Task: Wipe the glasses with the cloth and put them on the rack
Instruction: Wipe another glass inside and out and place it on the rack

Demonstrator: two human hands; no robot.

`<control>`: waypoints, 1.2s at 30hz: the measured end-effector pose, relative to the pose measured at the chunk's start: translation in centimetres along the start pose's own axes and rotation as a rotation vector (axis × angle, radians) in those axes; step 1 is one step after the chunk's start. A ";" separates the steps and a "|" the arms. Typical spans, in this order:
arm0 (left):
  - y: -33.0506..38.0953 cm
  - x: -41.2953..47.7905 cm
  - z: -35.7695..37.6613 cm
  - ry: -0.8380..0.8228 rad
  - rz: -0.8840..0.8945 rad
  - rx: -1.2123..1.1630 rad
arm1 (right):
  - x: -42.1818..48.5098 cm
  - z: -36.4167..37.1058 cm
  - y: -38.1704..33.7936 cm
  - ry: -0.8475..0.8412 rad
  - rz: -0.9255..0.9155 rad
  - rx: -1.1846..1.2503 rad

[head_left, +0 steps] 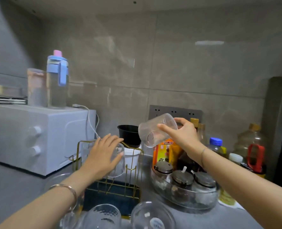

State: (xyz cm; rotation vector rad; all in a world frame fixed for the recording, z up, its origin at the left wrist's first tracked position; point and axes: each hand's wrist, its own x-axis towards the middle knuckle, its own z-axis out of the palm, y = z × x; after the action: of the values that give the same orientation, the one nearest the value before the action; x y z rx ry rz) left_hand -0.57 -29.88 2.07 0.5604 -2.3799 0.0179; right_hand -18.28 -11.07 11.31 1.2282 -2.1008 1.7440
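In the head view, a ribbed glass is held in the air by the right hand, gripped near its rim and tipped so that its base faces the camera. It is above and to the right of the gold wire rack, not yet on it. The left hand is laid flat and open over a second glass that already sits upside down on the rack; nothing is clasped by it. One glass is thus judged racked, and a second is about to be hung.

At the bottom edge, two more glasses are seen on the counter in front of the rack, so at least these are left to be wiped and placed. No cloth is seen anywhere, so whether the held glass has been wiped cannot be told. Free pegs are seen on the right of the rack. The task is judged somewhat under half done.
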 end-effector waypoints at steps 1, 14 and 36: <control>-0.1 -0.1 0.4 0.035 -0.002 -0.026 | 0.5 0.5 0.3 -0.009 -0.008 -0.020; -0.2 -0.1 1.2 0.103 0.009 -0.120 | 1.8 6.4 3.2 -0.260 0.021 -0.356; 0.0 0.1 1.1 0.093 -0.012 -0.090 | 6.0 11.1 2.2 -0.969 0.481 -0.624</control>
State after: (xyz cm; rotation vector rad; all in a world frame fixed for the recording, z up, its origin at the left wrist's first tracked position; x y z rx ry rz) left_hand -1.30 -30.04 1.31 0.5204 -2.2745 -0.0666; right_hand -19.48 -23.69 9.65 1.5932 -3.3033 0.3746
